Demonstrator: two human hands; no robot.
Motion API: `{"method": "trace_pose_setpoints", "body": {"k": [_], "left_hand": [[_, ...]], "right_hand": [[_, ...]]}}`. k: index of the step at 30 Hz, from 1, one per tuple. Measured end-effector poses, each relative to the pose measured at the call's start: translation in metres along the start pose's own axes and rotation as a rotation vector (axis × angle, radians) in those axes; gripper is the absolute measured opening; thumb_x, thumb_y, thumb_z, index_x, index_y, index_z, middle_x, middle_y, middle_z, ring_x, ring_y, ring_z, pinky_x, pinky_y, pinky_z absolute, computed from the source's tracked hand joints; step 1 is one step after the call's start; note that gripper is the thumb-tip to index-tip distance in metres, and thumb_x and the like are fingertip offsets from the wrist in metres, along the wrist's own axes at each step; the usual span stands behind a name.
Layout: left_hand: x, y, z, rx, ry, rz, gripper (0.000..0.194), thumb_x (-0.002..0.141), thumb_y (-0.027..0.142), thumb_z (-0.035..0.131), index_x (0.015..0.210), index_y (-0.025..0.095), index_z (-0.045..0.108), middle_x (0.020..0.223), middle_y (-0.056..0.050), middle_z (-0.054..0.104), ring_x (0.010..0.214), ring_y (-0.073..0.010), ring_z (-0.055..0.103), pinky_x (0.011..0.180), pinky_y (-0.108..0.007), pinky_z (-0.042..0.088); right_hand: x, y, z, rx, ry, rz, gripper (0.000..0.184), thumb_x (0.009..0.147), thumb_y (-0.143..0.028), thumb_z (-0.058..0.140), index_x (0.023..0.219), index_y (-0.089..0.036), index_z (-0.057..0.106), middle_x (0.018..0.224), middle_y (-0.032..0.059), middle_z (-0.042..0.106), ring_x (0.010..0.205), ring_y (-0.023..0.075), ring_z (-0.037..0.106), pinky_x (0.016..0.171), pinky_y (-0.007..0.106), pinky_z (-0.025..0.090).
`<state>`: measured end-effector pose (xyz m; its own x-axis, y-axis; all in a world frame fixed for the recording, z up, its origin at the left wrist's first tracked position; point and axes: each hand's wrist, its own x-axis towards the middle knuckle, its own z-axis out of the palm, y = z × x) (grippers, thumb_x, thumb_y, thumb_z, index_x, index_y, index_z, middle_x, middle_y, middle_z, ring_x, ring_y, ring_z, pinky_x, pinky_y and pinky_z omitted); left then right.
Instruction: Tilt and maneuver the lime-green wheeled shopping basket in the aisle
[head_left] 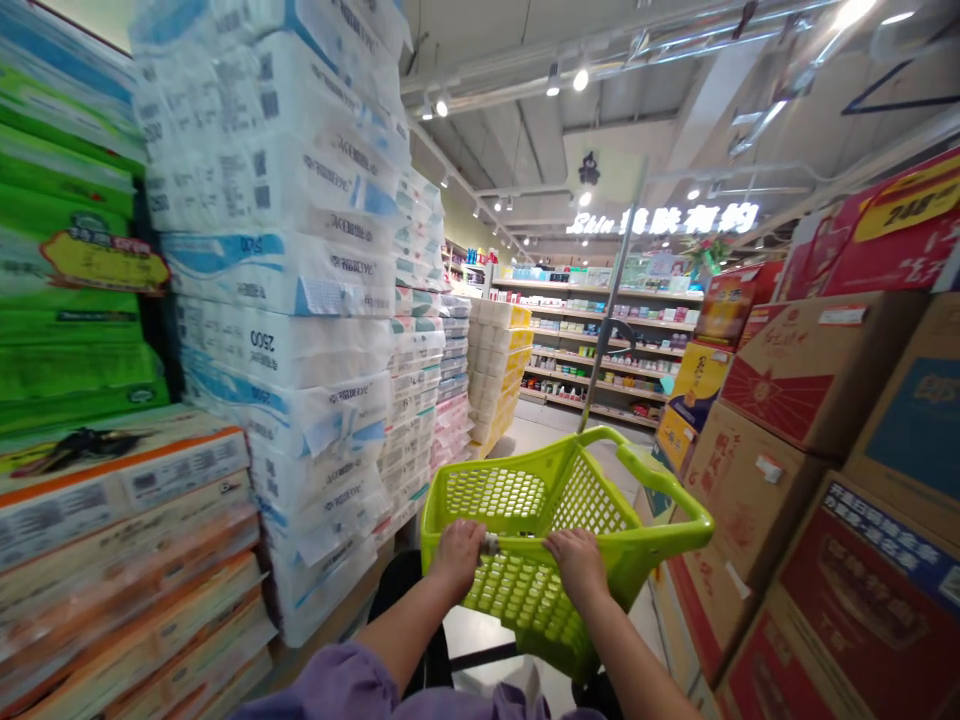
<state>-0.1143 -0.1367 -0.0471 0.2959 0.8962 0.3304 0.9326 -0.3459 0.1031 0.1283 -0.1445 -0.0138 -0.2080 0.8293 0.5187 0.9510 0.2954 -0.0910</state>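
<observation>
A lime-green plastic shopping cart (622, 590) stands right in front of me, its basket of perforated walls showing nothing inside. My left hand (457, 555) is closed over the near rim at the left, beside a small grey fitting. Farther right on the same rim, my right hand (576, 558) grips with its fingers curled over the edge. The cart's green loop handle sticks out to the right of my right hand, untouched.
Tall stacks of white tissue packs (330, 260) line the left, with green packs (67, 270) and flat cartons (150, 560) nearer. Cardboard boxes (795, 380) are piled along the right. Beyond the cart, a thin pole (611, 300) rises before stocked shelves (570, 335).
</observation>
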Motion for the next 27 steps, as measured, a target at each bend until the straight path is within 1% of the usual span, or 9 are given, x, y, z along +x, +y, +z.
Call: {"method": "trace_pose_setpoints", "body": {"k": [1,6,8,12,15,18,21,25,27], "left_hand": [[0.003,0.007,0.0,0.0,0.017,-0.016,0.043,0.089,0.014,0.042,0.13,0.024,0.049,0.128,-0.008,0.054,0.116,-0.0263,0.047,0.104,-0.044,0.034],[0.017,0.037,-0.009,-0.087,0.014,0.147,0.037,0.093,0.021,0.042,0.128,0.022,0.052,0.125,-0.006,0.057,0.113,-0.0243,0.047,0.101,-0.04,0.037],[0.016,0.029,-0.013,-0.098,-0.038,0.146,0.036,0.09,0.019,0.048,0.125,0.023,0.055,0.124,-0.006,0.058,0.11,-0.0228,0.049,0.098,-0.037,0.039],[0.001,-0.001,-0.016,-0.092,-0.04,0.056,0.03,0.092,0.019,0.043,0.117,0.024,0.058,0.121,-0.008,0.057,0.11,-0.0245,0.047,0.098,-0.041,0.036],[-0.002,0.001,-0.013,-0.032,0.004,-0.024,0.029,0.093,0.021,0.041,0.116,0.023,0.057,0.119,-0.008,0.056,0.11,-0.0253,0.046,0.098,-0.042,0.035],[0.005,0.017,-0.013,-0.058,-0.013,0.106,0.028,0.095,0.027,0.04,0.116,0.023,0.058,0.119,-0.007,0.056,0.11,-0.0241,0.046,0.099,-0.04,0.035],[0.008,0.009,-0.019,-0.084,-0.056,0.176,0.028,0.096,0.028,0.041,0.117,0.023,0.058,0.119,-0.006,0.058,0.109,-0.022,0.048,0.099,-0.037,0.035],[-0.003,-0.027,-0.025,-0.027,-0.041,0.011,0.025,0.096,0.024,0.041,0.109,0.019,0.061,0.112,-0.009,0.059,0.103,-0.0223,0.051,0.094,-0.038,0.038],[-0.006,-0.027,-0.022,-0.002,0.005,-0.035,0.026,0.096,0.024,0.039,0.108,0.017,0.061,0.11,-0.01,0.058,0.1,-0.0225,0.051,0.092,-0.038,0.039]], "right_hand": [[0.001,-0.005,0.001,-0.007,0.002,0.005,0.022,0.092,-0.03,0.054,0.079,-0.027,0.071,0.082,0.0012,0.072,0.084,0.0189,0.06,0.08,0.031,0.034],[0.001,-0.023,-0.002,-0.017,-0.016,-0.017,0.022,0.094,-0.03,0.051,0.083,-0.025,0.07,0.085,0.0019,0.071,0.085,0.0199,0.059,0.082,0.031,0.033],[-0.002,-0.023,-0.004,-0.011,-0.025,-0.033,0.023,0.095,-0.03,0.049,0.088,-0.025,0.07,0.088,0.0028,0.071,0.086,0.0198,0.058,0.083,0.031,0.032],[-0.006,-0.023,-0.009,-0.021,-0.045,-0.038,0.024,0.096,-0.032,0.047,0.091,-0.024,0.07,0.09,0.0033,0.071,0.087,0.0194,0.057,0.084,0.03,0.031],[-0.006,-0.027,-0.011,-0.045,-0.059,-0.01,0.025,0.096,-0.033,0.048,0.086,-0.023,0.069,0.087,0.0036,0.071,0.085,0.0194,0.057,0.081,0.031,0.03],[-0.007,-0.029,-0.013,-0.053,-0.062,0.0,0.025,0.096,-0.034,0.049,0.086,-0.023,0.069,0.086,0.0037,0.071,0.084,0.0197,0.056,0.08,0.031,0.029],[-0.01,-0.028,-0.013,-0.034,-0.05,-0.019,0.026,0.096,-0.035,0.047,0.088,-0.023,0.069,0.088,0.0038,0.071,0.086,0.0197,0.056,0.082,0.031,0.029],[-0.011,-0.024,-0.01,-0.012,-0.034,-0.046,0.026,0.097,-0.033,0.047,0.09,-0.024,0.07,0.092,0.0032,0.071,0.087,0.0187,0.057,0.083,0.029,0.028],[-0.01,-0.024,-0.008,-0.025,-0.03,-0.031,0.025,0.096,-0.033,0.048,0.09,-0.024,0.07,0.091,0.0025,0.072,0.087,0.0184,0.057,0.082,0.029,0.028]]}}
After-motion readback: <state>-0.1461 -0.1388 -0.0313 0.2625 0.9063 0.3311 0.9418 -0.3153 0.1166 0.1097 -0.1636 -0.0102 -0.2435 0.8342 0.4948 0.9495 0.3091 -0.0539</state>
